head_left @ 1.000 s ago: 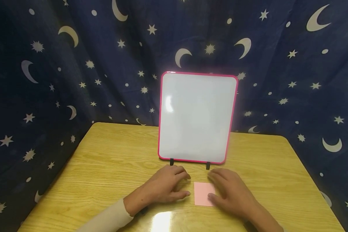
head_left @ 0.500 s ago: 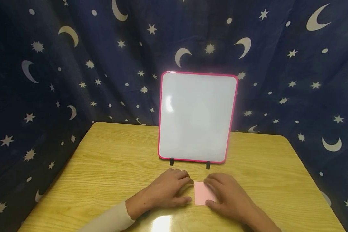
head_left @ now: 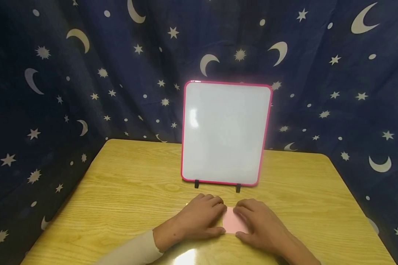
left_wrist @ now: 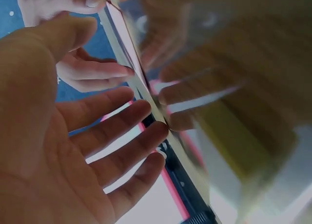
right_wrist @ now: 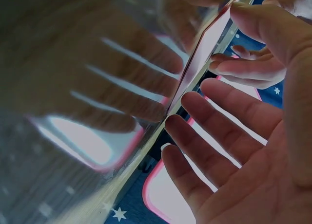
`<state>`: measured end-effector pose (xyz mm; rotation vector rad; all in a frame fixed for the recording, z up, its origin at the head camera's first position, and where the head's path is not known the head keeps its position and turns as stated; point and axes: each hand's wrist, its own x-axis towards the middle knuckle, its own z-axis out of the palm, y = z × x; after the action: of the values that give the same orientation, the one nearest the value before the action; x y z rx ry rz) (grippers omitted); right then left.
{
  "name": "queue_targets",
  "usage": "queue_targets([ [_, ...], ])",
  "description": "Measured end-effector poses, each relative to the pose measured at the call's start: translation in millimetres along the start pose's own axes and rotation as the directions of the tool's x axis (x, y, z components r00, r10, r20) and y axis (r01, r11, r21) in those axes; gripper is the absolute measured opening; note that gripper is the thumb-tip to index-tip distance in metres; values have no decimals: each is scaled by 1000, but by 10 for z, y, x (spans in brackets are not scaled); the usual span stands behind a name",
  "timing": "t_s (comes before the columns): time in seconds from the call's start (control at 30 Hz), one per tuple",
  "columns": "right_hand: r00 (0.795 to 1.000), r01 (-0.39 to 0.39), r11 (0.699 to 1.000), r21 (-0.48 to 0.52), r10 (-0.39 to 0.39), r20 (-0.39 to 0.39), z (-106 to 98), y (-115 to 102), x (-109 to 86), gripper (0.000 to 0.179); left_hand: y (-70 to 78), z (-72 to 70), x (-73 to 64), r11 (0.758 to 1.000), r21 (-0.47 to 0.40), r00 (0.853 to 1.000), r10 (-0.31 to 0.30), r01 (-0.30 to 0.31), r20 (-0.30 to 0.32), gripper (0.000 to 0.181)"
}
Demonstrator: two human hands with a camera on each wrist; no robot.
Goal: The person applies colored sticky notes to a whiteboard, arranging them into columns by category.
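A pink square of paper (head_left: 232, 221) lies flat on the wooden table, between the two hands. My left hand (head_left: 202, 218) is at its left edge, with the fingertips and thumb tip right at the border. The right hand (head_left: 263, 226) covers the paper's right part, thumb near the bottom edge and index finger near the top. In the left wrist view the fingers of the left hand (left_wrist: 58, 117) are relaxed and slightly spread, low over the glossy tabletop. Similarly loose fingers show on the right hand (right_wrist: 273, 117) in the right wrist view, with the thin paper (right_wrist: 207, 46) beyond them.
Behind the hands a whiteboard (head_left: 225, 132) with a pink frame stands upright on small black feet (head_left: 238, 188). A yellow wood-grain table (head_left: 129, 180) holds it all. Dark blue curtains (head_left: 119, 66) with moons and stars hang around the back and sides.
The left hand has moved right and up to the paper's left edge. The right hand has shifted slightly left and down, its fingertips drawn in over the paper's right part.
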<state>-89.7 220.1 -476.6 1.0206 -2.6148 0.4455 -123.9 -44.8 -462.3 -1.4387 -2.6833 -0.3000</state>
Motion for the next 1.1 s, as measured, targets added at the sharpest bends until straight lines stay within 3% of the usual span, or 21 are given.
queue_targets([
  [0.43,998,-44,999,-20,45,47,14,0,-11,53,213,80,156,975,220,999,29,-37,40,48],
  [0.67,997,-32,999,-5,32,71,4,-23,28,45,250,71,187,963,266,999,34,-39,24,37],
  [0.93,993,-45,999,12,43,108,-28,-52,92,43,266,30,211,954,297,998,40,-51,45,37],
  [1.1,987,-69,997,18,66,149,-32,-63,98,43,254,22,208,957,282,998,49,-60,48,33],
])
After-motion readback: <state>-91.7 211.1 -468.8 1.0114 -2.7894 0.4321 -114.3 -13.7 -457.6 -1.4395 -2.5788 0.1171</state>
